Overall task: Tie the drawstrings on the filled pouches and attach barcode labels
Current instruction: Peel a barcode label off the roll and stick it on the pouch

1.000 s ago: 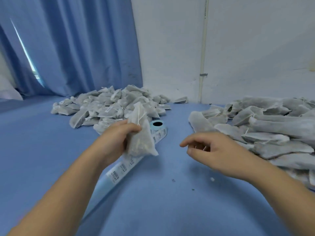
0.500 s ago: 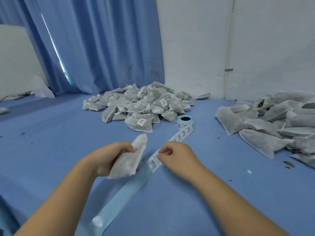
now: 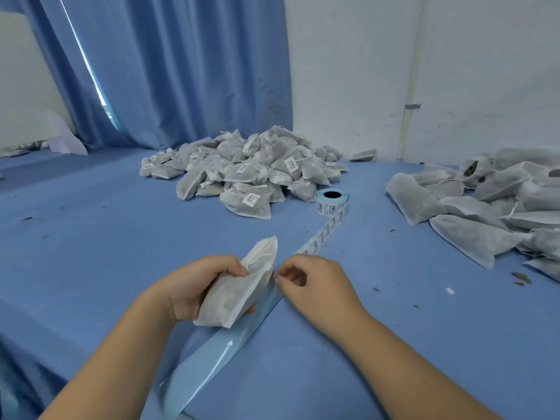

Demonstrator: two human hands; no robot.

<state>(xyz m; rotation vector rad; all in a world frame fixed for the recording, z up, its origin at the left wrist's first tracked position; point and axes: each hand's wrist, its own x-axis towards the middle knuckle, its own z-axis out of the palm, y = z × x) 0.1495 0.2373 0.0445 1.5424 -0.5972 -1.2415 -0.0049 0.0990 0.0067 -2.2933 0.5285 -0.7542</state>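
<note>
The left hand grips a filled pouch over the near worktop. The right hand curls its fingertips together at the pouch's right edge, above the label strip; whether they pinch anything is unclear.

Table fills the lower frame. One pouch pile sits upper centre, before the curtain. The label roll stands just right of that pile, and its strip runs down-left to the bottom edge. A second pile occupies the right edge. Lower centre, a single pouch lies in the left grip, over the strip. The right grip is just beside it.
</note>
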